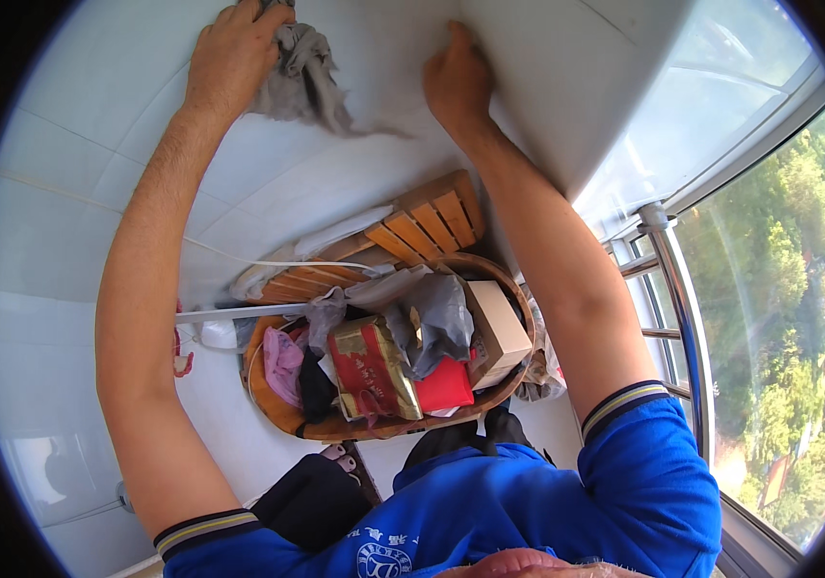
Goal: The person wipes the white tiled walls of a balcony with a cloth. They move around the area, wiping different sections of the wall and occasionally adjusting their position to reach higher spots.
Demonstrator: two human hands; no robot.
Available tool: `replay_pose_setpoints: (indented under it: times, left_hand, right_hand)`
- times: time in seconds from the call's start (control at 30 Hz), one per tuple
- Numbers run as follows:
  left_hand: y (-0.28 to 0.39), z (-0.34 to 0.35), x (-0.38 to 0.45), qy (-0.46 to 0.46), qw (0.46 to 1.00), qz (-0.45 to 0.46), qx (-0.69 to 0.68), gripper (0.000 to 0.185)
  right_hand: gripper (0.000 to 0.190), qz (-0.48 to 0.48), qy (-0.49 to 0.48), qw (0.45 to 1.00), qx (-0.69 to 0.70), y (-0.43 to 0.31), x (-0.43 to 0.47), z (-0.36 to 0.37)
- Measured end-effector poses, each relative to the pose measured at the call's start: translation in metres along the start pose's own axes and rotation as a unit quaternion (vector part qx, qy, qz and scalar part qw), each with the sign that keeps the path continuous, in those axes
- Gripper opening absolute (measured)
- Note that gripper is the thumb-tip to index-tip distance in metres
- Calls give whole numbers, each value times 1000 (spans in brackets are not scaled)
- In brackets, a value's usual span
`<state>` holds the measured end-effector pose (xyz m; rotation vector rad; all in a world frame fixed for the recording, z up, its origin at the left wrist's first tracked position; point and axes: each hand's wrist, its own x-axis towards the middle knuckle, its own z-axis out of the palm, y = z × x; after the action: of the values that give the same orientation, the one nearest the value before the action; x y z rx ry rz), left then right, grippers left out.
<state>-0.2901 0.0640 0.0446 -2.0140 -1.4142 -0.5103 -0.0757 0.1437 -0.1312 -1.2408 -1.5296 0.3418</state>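
Observation:
My left hand [235, 61] is raised at the top of the view, closed around a grey cloth [300, 61] whose loose end hangs down. Behind the cloth is a pale tiled wall [232, 159]. Near the corner of the walls, my right hand [459, 76] is up with its fingers curled and one digit pointing upward; whether it holds anything cannot be told. Below both arms stands an oval wooden tub [275, 415], filled with a red and gold package [372, 368], a grey plastic bag [437, 318], a cardboard box [502, 332] and a pink bag [282, 365].
Slatted wooden boards [434, 224] lean behind the tub. A white cable [275, 261] runs along the wall. To the right are a metal railing [687, 311] and a window [773, 289] with trees outside. Plastic bags [546, 361] lie beside the tub.

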Motion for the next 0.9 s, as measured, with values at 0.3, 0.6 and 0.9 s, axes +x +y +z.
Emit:
replay_pose_setpoints:
  times: [0.3, 0.6, 0.9]
  left_hand:
    - [4, 10, -8, 49, 998, -5, 25, 30]
    - [3, 25, 2, 81, 995, 57, 13, 34]
    - [-6, 15, -9, 81, 996, 41, -1, 31]
  right_hand:
    - [41, -62, 68, 995, 43, 21, -2, 20]
    - [48, 209, -90, 973, 38, 89, 73, 43]
    - [51, 19, -91, 984, -155, 58, -43, 21]
